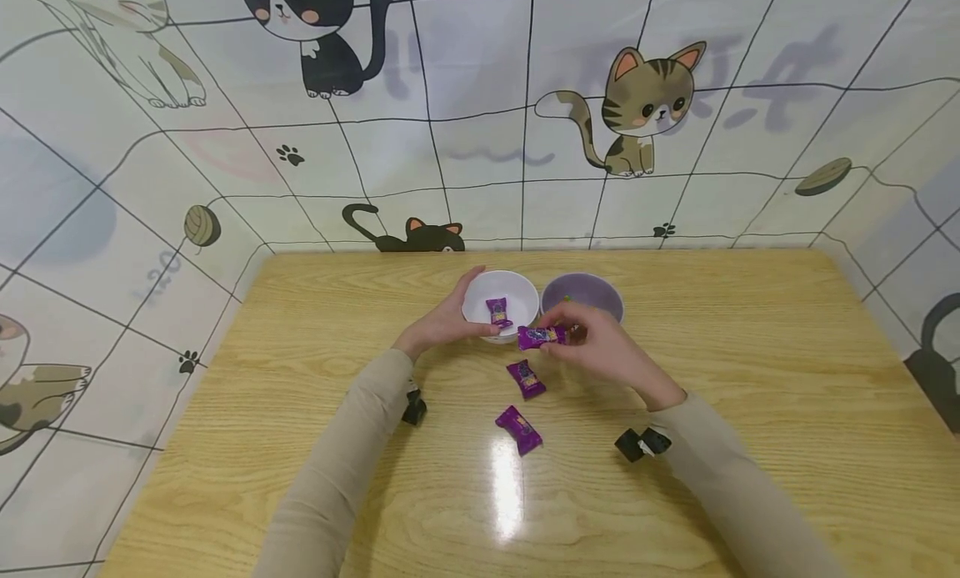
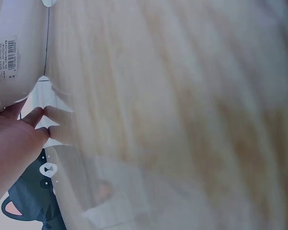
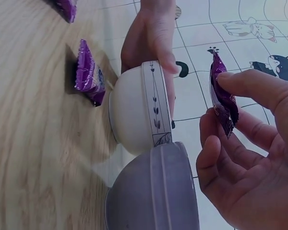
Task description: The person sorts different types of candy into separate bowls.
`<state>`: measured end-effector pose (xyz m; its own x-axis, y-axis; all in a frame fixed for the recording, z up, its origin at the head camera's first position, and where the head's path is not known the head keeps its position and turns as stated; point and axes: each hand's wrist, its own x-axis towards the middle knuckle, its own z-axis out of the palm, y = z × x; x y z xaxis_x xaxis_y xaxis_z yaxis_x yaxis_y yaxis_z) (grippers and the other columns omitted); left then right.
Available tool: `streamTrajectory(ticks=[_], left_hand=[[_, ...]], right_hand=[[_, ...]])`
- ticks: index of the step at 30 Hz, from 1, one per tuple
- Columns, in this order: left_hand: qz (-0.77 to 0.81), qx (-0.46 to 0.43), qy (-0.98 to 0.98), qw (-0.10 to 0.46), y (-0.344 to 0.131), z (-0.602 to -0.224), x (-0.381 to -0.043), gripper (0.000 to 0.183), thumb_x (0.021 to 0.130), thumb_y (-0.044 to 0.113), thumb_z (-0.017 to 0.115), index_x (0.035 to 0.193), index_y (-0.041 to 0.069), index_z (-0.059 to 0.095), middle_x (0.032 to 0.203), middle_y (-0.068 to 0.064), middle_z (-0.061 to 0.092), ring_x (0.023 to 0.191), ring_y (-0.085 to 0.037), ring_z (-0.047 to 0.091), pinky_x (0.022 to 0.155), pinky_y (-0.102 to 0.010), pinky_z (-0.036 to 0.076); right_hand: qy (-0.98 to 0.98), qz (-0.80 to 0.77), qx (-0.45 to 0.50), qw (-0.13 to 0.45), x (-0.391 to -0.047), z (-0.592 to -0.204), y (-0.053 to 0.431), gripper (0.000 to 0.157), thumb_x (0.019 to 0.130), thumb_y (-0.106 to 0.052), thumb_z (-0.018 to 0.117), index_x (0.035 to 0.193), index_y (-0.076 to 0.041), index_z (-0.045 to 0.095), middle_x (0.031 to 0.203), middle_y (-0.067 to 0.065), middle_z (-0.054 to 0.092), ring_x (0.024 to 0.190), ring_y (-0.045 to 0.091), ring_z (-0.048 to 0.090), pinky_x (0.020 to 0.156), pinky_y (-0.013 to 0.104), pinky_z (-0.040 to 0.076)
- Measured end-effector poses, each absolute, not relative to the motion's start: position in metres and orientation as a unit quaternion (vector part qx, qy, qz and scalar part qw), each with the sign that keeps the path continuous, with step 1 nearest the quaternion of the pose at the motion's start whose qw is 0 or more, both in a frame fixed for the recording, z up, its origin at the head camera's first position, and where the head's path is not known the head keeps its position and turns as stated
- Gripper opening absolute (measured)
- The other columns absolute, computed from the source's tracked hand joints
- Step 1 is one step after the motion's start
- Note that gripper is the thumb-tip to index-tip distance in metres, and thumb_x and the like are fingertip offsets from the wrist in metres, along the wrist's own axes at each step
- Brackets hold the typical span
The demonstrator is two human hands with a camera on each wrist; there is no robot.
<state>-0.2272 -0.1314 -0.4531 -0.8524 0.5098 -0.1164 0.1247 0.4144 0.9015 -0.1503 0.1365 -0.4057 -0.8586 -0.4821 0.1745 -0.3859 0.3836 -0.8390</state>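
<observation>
My left hand [image 1: 444, 321] grips the white bowl [image 1: 476, 296], thumb at its near rim and fingers on its far side. One purple-wrapped candy [image 1: 498, 311] lies in this bowl. Between thumb and fingertips, my right hand [image 1: 603, 349] pinches another purple-wrapped candy [image 1: 534, 337]; the right wrist view shows this candy [image 3: 222, 93] raised above the rims. Touching the white bowl on its right is a lavender bowl [image 1: 592, 288], partly covered by the right hand. A bit of green shows inside it, too small to name. Two more purple-wrapped candies, a nearer one [image 1: 519, 430] and a farther one [image 1: 527, 379], lie on the table.
The wooden table [image 1: 720, 336] ends at a cat-patterned backdrop [image 1: 480, 161] behind the bowls, which also rises on both sides. A dark device [image 1: 414, 407] is strapped at the left wrist, and another dark device [image 1: 642, 444] at the right wrist.
</observation>
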Motion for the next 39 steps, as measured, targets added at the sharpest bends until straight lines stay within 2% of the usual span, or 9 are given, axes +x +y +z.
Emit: streamTrajectory(ticks=[5,15,23,26,29,32,34,39], left_hand=[[0.504,0.202,0.817,0.196,-0.133,-0.452,-0.227,0.110,0.075,0.015,0.083,0.155,0.020,0.008,0.146,-0.013,0.034,0.130,-0.028,0.038,0.107,-0.043,0.032],[0.491,0.224,0.816,0.209,-0.137,-0.450,-0.231,0.110,0.076,0.014,0.083,0.155,0.015,0.008,0.148,-0.012,0.032,0.131,-0.027,0.037,0.109,-0.043,0.030],[0.468,0.227,0.830,0.202,-0.138,-0.447,-0.231,0.109,0.075,0.018,0.085,0.154,0.014,0.011,0.145,-0.010,0.036,0.128,-0.025,0.040,0.107,-0.042,0.033],[0.472,0.230,0.827,0.200,-0.138,-0.448,-0.231,0.108,0.075,0.017,0.085,0.154,0.015,0.011,0.144,-0.011,0.037,0.127,-0.025,0.041,0.105,-0.042,0.034],[0.477,0.234,0.824,0.199,-0.138,-0.448,-0.231,0.108,0.075,0.015,0.085,0.154,0.014,0.012,0.145,-0.012,0.037,0.127,-0.027,0.041,0.106,-0.043,0.034],[0.477,0.235,0.824,0.197,-0.137,-0.449,-0.230,0.108,0.074,0.014,0.085,0.154,0.014,0.012,0.145,-0.013,0.037,0.128,-0.028,0.041,0.107,-0.044,0.032],[0.478,0.232,0.824,0.197,-0.137,-0.448,-0.230,0.108,0.074,0.014,0.085,0.154,0.015,0.012,0.145,-0.013,0.037,0.128,-0.028,0.041,0.108,-0.043,0.030],[0.479,0.224,0.825,0.199,-0.138,-0.448,-0.230,0.109,0.074,0.016,0.085,0.154,0.016,0.012,0.145,-0.013,0.037,0.129,-0.027,0.041,0.109,-0.043,0.030]], right_hand=[[0.837,-0.485,-0.249,0.042,-0.156,-0.404,0.131,0.024,0.084,-0.009,0.075,0.107,-0.007,0.067,0.101,0.003,0.065,0.089,0.021,0.059,0.074,0.039,0.051],[0.859,-0.459,-0.223,0.026,-0.175,-0.395,0.116,0.024,0.084,-0.012,0.075,0.105,-0.004,0.067,0.099,0.006,0.065,0.090,0.022,0.058,0.076,0.038,0.051],[0.886,-0.428,-0.174,0.048,-0.186,-0.392,0.103,0.024,0.088,-0.021,0.071,0.108,-0.009,0.066,0.105,0.005,0.064,0.095,0.023,0.057,0.082,0.039,0.047],[0.886,-0.430,-0.165,0.055,-0.189,-0.392,0.099,0.033,0.089,-0.024,0.070,0.119,-0.011,0.064,0.116,0.006,0.063,0.101,0.025,0.056,0.086,0.041,0.046],[0.885,-0.433,-0.164,0.057,-0.190,-0.392,0.099,0.045,0.091,-0.025,0.068,0.131,-0.011,0.058,0.131,0.008,0.057,0.115,0.029,0.053,0.095,0.047,0.043],[0.884,-0.435,-0.165,0.053,-0.187,-0.394,0.102,0.048,0.090,-0.024,0.069,0.134,-0.009,0.057,0.137,0.011,0.053,0.125,0.033,0.047,0.102,0.050,0.038],[0.882,-0.438,-0.165,0.051,-0.184,-0.396,0.104,0.046,0.090,-0.022,0.069,0.132,-0.007,0.058,0.136,0.012,0.054,0.124,0.034,0.048,0.102,0.050,0.038],[0.873,-0.456,-0.168,0.043,-0.177,-0.398,0.109,0.039,0.088,-0.015,0.069,0.125,-0.004,0.062,0.127,0.013,0.059,0.111,0.033,0.055,0.094,0.047,0.045]])
